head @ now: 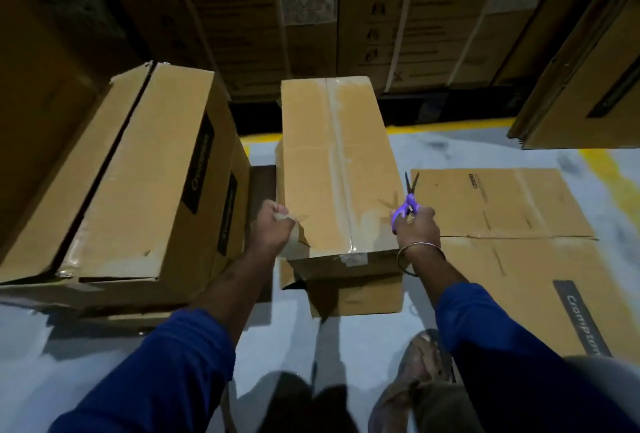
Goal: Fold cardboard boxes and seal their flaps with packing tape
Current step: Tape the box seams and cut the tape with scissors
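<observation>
Cardboard box [337, 169] is standing on the floor [363, 339], taped along its seam, squeezed between a bigger box [138, 183] and flat cardboard [502, 210]. Left grip [272, 224] is clutching tape [289, 245] at the near-left corner; right grip [415, 224] is holding purple scissors [408, 202] at the right edge.

We see a grey floor [346, 339] with a yellow painted line [616, 183]; dim stacked printed cartons [311, 16] behind. A sandalled foot [426, 360] stands below.

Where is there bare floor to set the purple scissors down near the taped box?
Bare grey floor lies in front of the taped cardboard box, and beyond the flattened cardboard sheet by the yellow floor line. Crowded left: the large brown carton nearly touches the box.
</observation>
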